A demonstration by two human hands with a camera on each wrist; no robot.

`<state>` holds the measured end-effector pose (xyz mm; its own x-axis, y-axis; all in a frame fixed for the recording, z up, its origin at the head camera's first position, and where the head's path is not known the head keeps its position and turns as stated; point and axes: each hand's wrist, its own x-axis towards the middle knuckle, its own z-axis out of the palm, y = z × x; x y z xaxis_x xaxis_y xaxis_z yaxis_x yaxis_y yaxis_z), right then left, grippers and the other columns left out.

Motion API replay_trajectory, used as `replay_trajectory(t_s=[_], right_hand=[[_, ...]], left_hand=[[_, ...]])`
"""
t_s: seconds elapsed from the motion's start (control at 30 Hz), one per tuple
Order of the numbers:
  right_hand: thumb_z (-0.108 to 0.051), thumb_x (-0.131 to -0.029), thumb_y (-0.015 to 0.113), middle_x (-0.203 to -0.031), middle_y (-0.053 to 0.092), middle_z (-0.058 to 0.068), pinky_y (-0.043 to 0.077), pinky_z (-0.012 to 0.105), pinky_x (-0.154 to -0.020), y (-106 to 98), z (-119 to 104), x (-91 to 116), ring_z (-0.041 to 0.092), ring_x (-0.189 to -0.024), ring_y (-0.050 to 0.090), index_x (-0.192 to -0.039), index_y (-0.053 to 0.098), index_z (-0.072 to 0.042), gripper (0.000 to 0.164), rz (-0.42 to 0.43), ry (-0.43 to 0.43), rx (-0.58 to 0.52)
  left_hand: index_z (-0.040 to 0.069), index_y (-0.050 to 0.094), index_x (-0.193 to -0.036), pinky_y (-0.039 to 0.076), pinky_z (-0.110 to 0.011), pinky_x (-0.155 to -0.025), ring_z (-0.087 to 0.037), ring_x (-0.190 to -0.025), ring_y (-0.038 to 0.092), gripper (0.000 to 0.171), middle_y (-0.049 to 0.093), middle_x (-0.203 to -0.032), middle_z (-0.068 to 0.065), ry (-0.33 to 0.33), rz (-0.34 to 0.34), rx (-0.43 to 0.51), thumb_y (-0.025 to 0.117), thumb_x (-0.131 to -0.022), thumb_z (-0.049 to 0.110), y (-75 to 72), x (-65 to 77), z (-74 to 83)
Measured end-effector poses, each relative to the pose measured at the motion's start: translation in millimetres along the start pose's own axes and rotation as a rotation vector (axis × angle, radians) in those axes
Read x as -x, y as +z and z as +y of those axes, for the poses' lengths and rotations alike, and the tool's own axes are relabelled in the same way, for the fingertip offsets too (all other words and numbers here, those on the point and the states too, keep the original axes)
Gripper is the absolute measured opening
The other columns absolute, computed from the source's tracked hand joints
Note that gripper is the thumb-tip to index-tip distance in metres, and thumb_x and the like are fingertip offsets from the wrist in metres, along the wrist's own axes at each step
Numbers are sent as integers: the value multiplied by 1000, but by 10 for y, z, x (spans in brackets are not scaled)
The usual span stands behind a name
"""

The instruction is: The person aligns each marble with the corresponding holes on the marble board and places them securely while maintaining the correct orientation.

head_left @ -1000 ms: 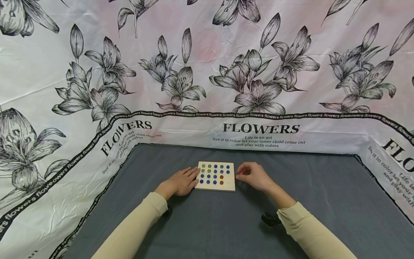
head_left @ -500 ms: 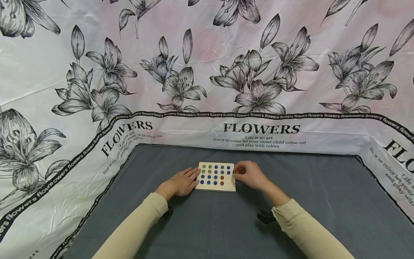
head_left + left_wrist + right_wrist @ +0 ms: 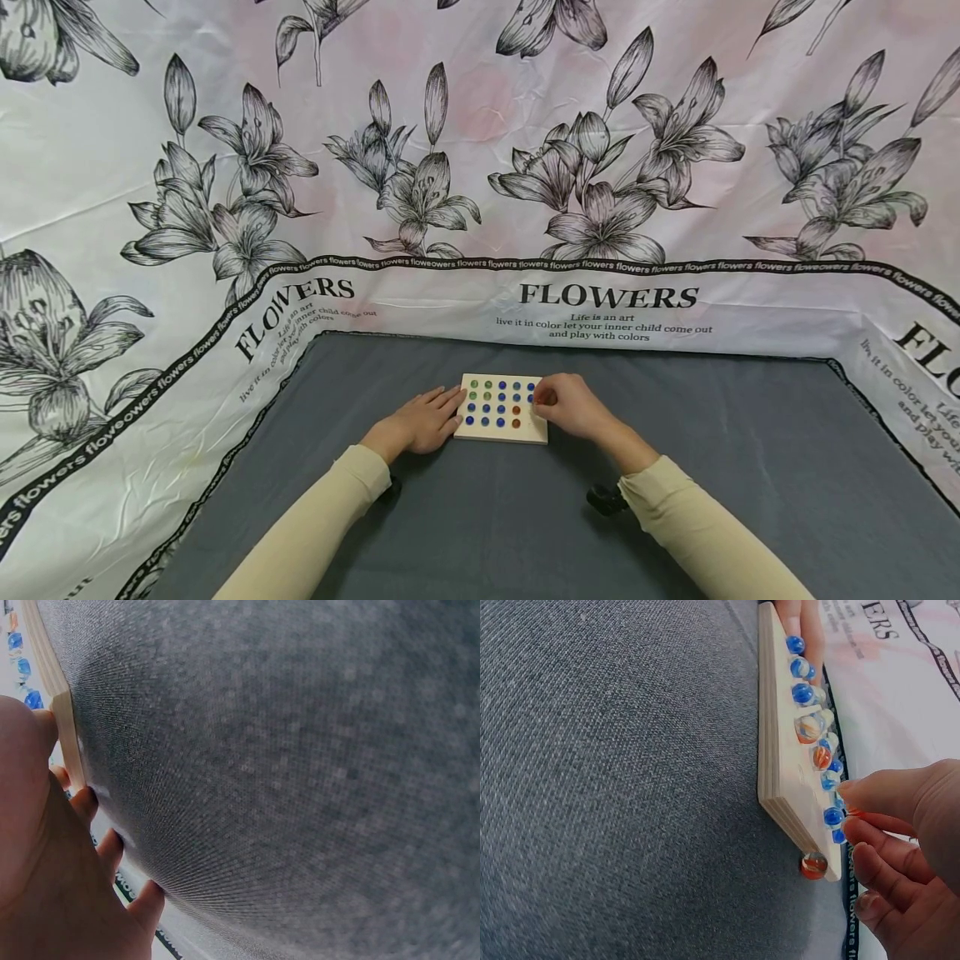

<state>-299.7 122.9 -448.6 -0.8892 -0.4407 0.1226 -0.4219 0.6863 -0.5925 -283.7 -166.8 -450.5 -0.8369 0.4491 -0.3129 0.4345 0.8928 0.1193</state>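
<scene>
A pale wooden board [image 3: 531,432] lies on the grey cloth with rows of glass marbles on it. Blue marbles [image 3: 501,410] fill most places, green marbles [image 3: 488,384] stand at the far left corner, and two orange marbles [image 3: 516,423] sit near the right side. My left hand [image 3: 422,421] rests with fingers extended along the board's left edge. Over the right column, my right hand [image 3: 573,406] pinches an orange marble [image 3: 856,812] between thumb and forefinger, mostly covered by the fingers. Its other fingers are loosely bent.
One more orange marble [image 3: 814,865] lies on the cloth against the board's right side, hidden by the right hand in the head view. A white flower-printed cloth [image 3: 600,300] borders the grey cloth [image 3: 487,517] and rises behind it.
My right hand has moved left, from beside the board's right edge to over its right column, holding the marble. My left hand has stayed at the left edge.
</scene>
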Motion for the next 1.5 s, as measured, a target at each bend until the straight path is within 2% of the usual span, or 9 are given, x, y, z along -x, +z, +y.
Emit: replay_trajectory(t_s=[0.2,0.5,0.77,0.97,1.27,1.5], right_hand=[[-4,-90,75,-88,72,3,54,32,-67,32,5,-26,11,-74,62,-95,78,-4,6,-8,-41,62],[-4,-88,76,-88,71,4,52,31,-66,51,11,-34,11,-73,60,-97,78,-3,9,-27,-79,76],[-3,-89,76,-93,73,6,55,35,-71,-13,15,-10,14,-77,64,-101,78,0,13,-13,-94,78],[-5,-92,73,-95,72,6,54,35,-69,-90,17,44,12,-75,61,-104,76,1,14,-10,-103,61],[-11,-95,73,-97,68,5,48,32,-65,-180,62,113,12,-75,55,-106,74,-2,14,6,-64,53],[-10,-96,72,-100,68,9,48,31,-62,-203,163,153,13,-74,56,-111,72,1,19,8,-45,3]], left_hand=[[20,17,-166,19,-50,-126,-27,-158,16,59,16,-172,1,-2,-4,1,28,-113,43,-5,9,0],[19,17,-166,19,-50,-126,-27,-158,15,59,16,-172,0,-1,-10,8,29,-113,42,-29,15,2],[18,18,-166,19,-50,-126,-27,-157,17,59,17,-171,-1,-4,-9,10,30,-113,41,-44,-11,10],[19,17,-166,18,-50,-126,-27,-158,16,59,17,-171,0,-9,-11,18,29,-113,42,-32,-24,15],[18,18,-166,19,-50,-126,-28,-157,17,59,18,-171,-1,5,1,24,30,-113,41,-7,-18,5],[17,20,-166,20,-51,-126,-29,-157,18,58,19,-171,-2,7,4,30,31,-113,40,-32,2,11]])
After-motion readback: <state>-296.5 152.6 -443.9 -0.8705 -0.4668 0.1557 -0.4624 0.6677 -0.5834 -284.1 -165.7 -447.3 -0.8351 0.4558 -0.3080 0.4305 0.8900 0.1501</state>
